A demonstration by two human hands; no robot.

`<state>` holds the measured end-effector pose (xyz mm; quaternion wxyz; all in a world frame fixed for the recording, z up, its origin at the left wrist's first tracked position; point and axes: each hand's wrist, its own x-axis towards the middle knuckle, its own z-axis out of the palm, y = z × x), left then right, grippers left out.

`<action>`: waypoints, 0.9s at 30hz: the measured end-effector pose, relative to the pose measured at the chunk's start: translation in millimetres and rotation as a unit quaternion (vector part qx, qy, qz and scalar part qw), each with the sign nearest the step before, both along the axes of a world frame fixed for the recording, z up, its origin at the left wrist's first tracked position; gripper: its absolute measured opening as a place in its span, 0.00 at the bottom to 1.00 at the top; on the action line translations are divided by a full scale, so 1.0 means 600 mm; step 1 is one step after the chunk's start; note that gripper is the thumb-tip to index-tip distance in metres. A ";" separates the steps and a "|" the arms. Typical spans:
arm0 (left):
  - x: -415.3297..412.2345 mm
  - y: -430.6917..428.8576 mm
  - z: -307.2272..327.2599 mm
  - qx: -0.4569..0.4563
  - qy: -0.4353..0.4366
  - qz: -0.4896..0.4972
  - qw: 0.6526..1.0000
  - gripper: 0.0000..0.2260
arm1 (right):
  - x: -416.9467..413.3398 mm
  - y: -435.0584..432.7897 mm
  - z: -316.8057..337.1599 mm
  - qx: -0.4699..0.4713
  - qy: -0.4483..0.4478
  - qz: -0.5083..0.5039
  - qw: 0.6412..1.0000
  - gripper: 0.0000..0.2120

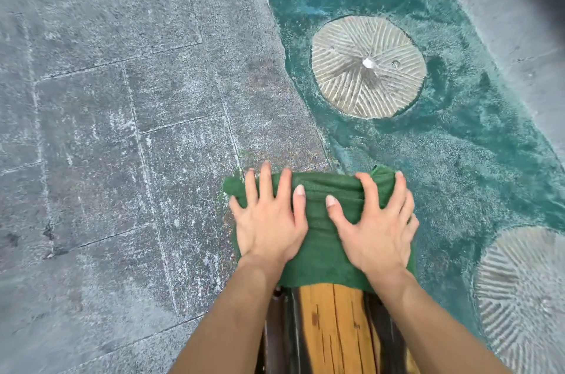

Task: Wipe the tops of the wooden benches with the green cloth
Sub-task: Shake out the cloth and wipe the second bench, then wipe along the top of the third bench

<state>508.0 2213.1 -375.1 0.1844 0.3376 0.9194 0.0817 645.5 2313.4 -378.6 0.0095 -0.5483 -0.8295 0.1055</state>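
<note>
A green cloth (321,248) lies draped over the far end of a wooden bench (333,331), whose orange-brown top with dark edges runs toward me. My left hand (269,220) presses flat on the cloth's left part, fingers spread. My right hand (376,226) presses flat on its right part, fingers spread too. The cloth bunches into a fold at its far edge under my fingertips. The end of the bench is hidden under the cloth.
Grey stone paving (107,129) covers the ground to the left. A strip of green turf (458,159) runs on the right, holding a round grooved millstone (368,66) and a second one (522,297) at the lower right.
</note>
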 end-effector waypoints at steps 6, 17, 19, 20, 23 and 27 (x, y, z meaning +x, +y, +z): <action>-0.103 0.063 0.008 0.012 -0.025 -0.031 0.999 0.16 | -0.093 0.092 0.009 -0.018 0.012 0.044 0.999 0.24; -0.421 0.024 0.205 0.023 0.011 -0.193 0.981 0.05 | -0.323 0.197 0.218 -0.144 -0.023 0.305 0.941 0.06; -0.440 0.016 0.224 0.014 -0.026 -0.173 0.985 0.06 | -0.341 0.211 0.250 -0.182 -0.070 0.329 0.924 0.06; -0.481 0.000 0.269 0.034 -0.037 -0.146 0.988 0.08 | -0.386 0.214 0.295 -0.173 -0.083 0.359 0.913 0.06; -0.554 -0.043 0.374 0.072 -0.080 -0.094 0.990 0.13 | -0.468 0.211 0.413 -0.128 -0.114 0.406 0.898 0.09; -0.638 -0.114 0.535 0.025 -0.101 -0.103 0.989 0.18 | -0.565 0.178 0.604 -0.082 -0.110 0.437 0.889 0.17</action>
